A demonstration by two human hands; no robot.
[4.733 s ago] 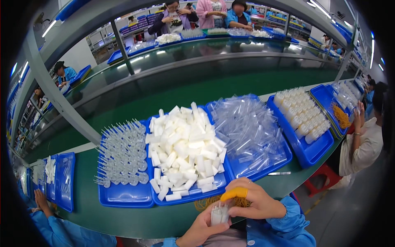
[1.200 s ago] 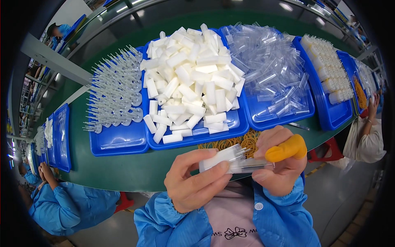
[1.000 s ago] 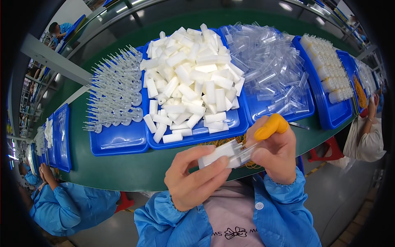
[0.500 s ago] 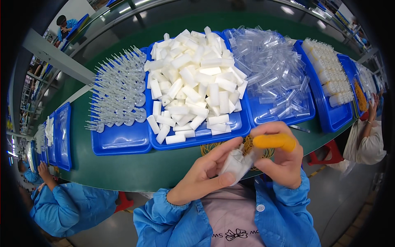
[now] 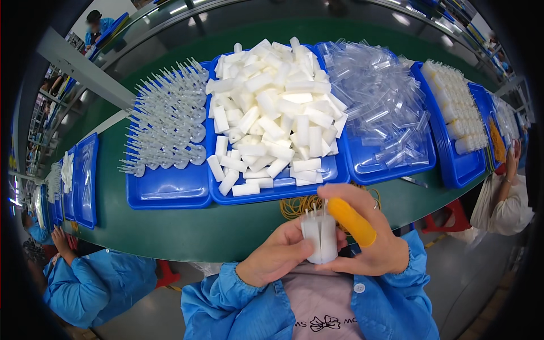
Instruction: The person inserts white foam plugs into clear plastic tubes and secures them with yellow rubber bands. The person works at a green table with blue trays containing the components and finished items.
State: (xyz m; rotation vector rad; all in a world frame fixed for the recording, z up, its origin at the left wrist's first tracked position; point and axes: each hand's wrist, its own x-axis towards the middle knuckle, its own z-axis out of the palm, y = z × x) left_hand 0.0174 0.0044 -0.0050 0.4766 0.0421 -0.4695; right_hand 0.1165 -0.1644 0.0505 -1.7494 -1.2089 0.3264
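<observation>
at the table (image 5: 192, 232), left hand (image 5: 276, 255) and right hand (image 5: 371, 249) both grip white cylinders (image 5: 328, 241); loose pinch could let one slip, i reckon.

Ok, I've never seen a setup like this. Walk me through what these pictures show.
No machine does the handling here: you see a person's left hand and right hand, with a yellow cover on one right finger. Every picture comes from one wide fisheye camera on that person's head, looking down, so straight edges bend near the rim.

On the green table in front stand blue plastic trays. From left to right they hold pale pieces with thin stems, a heap of short white blocks, a pile of clear plastic sleeves and packed rows of whitish pieces. Thin yellow loops lie just beyond the hands.

Both hands hold a small white bundle, thin stems pointing up.
</observation>
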